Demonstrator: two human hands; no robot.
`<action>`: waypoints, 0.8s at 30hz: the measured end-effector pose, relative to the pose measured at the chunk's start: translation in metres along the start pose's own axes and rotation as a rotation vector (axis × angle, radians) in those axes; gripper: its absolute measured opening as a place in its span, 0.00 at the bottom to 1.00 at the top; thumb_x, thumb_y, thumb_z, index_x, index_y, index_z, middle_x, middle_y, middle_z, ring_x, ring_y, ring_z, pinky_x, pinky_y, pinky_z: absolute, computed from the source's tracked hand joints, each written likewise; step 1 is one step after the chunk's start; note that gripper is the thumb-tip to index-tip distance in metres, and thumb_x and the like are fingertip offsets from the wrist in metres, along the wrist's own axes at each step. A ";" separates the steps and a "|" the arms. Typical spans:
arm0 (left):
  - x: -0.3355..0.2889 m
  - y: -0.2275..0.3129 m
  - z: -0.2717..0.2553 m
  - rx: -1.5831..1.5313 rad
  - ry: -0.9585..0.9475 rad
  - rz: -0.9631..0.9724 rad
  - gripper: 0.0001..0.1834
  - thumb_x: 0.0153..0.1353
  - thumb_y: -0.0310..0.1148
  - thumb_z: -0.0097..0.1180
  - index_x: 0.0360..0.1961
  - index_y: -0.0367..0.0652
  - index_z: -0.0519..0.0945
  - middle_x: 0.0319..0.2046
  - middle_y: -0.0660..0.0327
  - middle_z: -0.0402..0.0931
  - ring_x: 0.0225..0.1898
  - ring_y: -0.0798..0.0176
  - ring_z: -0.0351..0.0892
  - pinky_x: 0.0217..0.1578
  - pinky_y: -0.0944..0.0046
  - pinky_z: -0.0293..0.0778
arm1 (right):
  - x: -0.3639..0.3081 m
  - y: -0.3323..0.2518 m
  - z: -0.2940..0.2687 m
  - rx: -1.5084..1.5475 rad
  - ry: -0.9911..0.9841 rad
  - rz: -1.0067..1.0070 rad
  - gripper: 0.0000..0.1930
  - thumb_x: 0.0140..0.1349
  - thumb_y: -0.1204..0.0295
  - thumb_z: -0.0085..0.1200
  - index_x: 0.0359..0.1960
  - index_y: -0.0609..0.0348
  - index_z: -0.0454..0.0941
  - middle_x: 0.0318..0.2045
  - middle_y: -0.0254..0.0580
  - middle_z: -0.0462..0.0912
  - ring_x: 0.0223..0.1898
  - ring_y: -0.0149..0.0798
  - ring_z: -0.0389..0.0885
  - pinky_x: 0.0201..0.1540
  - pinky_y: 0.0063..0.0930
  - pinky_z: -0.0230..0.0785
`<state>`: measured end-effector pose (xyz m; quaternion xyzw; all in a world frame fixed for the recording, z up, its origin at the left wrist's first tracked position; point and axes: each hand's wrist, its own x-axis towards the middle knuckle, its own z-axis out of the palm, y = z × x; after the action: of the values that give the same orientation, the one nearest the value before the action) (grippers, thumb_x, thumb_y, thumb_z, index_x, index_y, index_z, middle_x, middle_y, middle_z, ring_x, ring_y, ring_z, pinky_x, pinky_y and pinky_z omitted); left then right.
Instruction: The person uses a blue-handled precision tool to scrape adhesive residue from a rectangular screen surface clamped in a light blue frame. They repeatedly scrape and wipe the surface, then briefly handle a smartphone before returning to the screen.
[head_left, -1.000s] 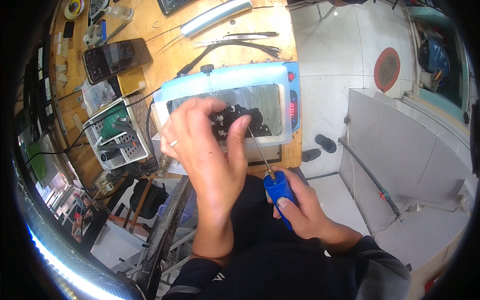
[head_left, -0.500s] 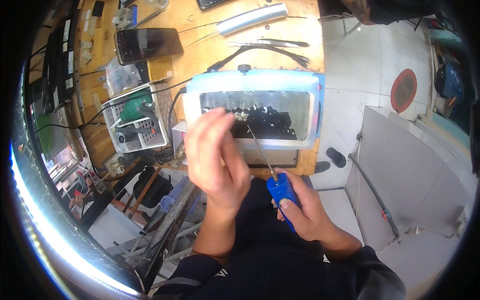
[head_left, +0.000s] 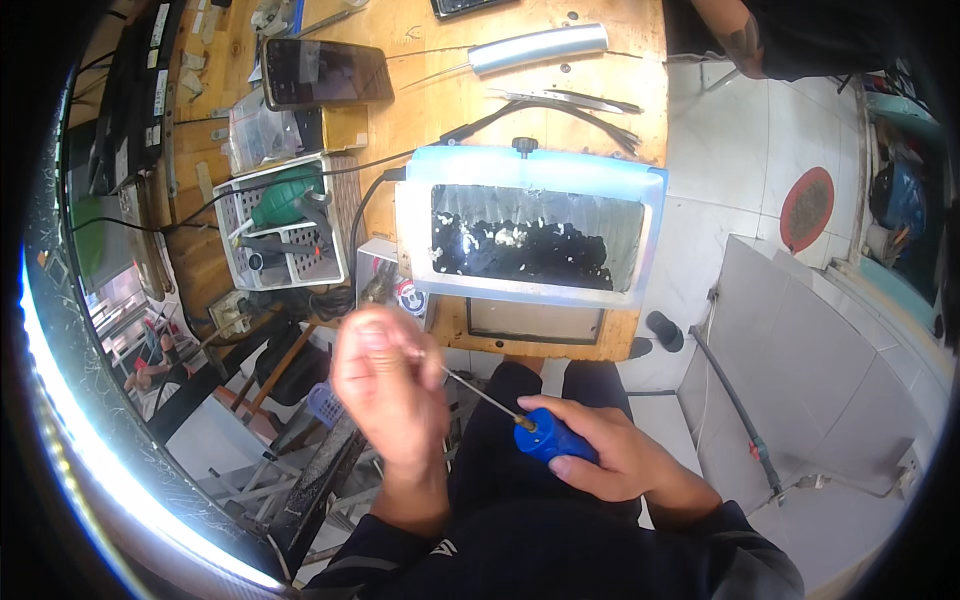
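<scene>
My right hand (head_left: 610, 455) is wrapped round the blue handle (head_left: 555, 437) of a glue-removing tool, thumb along its side. From its brass collar a thin metal rod (head_left: 480, 392) points up and left. My left hand (head_left: 390, 385), slightly blurred, has its fingers curled together at the rod's tip, which they partly hide. Beyond both hands, on the bench, lies a pale blue translucent frame (head_left: 530, 291) round a dark glassy panel (head_left: 535, 225). Patchy black areas and whitish crumbs cover the panel's lower part.
A white basket (head_left: 345, 240) holds a green blower (head_left: 285, 203) at left. A phone (head_left: 325, 75), silvery roll (head_left: 540, 50), tweezers (head_left: 560, 100) and black cables lie on the wooden bench (head_left: 420, 115). Another person's arm (head_left: 727, 25) shows at top right.
The rod has come off the panel and back toward my body, swinging left. My left hand has dropped from above the frame's edge to the rod's tip, fingers closing.
</scene>
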<state>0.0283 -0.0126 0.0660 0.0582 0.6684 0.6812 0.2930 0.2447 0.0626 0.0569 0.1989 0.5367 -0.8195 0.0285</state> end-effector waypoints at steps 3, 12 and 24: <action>0.007 0.006 -0.005 0.457 -0.138 0.289 0.08 0.76 0.28 0.54 0.37 0.37 0.79 0.33 0.59 0.75 0.29 0.68 0.72 0.31 0.69 0.69 | -0.003 -0.002 -0.003 0.156 0.150 0.092 0.32 0.72 0.67 0.53 0.75 0.63 0.61 0.39 0.48 0.84 0.33 0.41 0.86 0.43 0.32 0.78; 0.042 -0.015 0.037 1.226 -0.178 0.649 0.24 0.59 0.40 0.73 0.57 0.49 0.83 0.48 0.61 0.78 0.56 0.50 0.67 0.62 0.48 0.52 | 0.037 0.001 -0.004 0.312 0.211 0.206 0.30 0.77 0.66 0.48 0.76 0.67 0.59 0.41 0.46 0.80 0.31 0.31 0.81 0.38 0.26 0.76; 0.052 -0.016 0.031 1.196 -0.216 0.650 0.10 0.69 0.29 0.59 0.50 0.45 0.85 0.48 0.58 0.80 0.58 0.53 0.67 0.65 0.54 0.53 | 0.049 -0.005 0.005 0.241 0.293 0.130 0.30 0.77 0.66 0.49 0.75 0.69 0.59 0.40 0.46 0.81 0.31 0.30 0.81 0.36 0.26 0.77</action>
<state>0.0056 0.0384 0.0382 0.4749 0.8451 0.2390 0.0567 0.1969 0.0684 0.0451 0.3521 0.4190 -0.8367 -0.0208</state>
